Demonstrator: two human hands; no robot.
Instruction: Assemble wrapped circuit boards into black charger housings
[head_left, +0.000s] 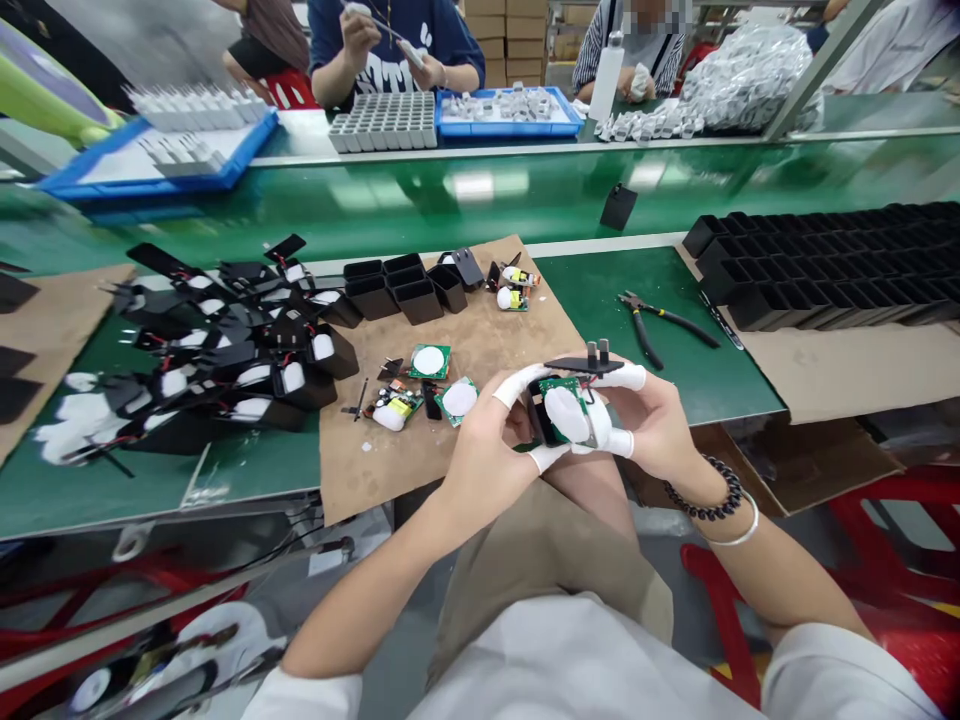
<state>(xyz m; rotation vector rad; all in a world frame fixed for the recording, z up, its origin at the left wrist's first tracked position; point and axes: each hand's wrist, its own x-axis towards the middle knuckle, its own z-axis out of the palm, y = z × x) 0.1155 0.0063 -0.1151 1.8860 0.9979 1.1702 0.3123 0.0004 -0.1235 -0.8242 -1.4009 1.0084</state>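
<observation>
Over the front edge of the table, my left hand (487, 435) grips a black plastic housing (535, 408) between thumb and fingers in white finger cots. My right hand (656, 425), also in finger cots, is closed on a green circuit board (568, 413) with a round white pad. The board stands at the housing's opening; how far inside it sits I cannot tell. Above it, joined by wires, is a black plate with plug pins (585, 364). More boards with white pads (430, 360) lie on the cardboard (390, 470) to the left.
Black housings with plug plates (247, 340) are heaped at left. Open black housings (405, 285) stand behind the cardboard, and rows of them (825, 270) at right. Pliers (660, 318) lie on the green table. Across the green belt (517, 195), co-workers sit behind blue trays (510, 128).
</observation>
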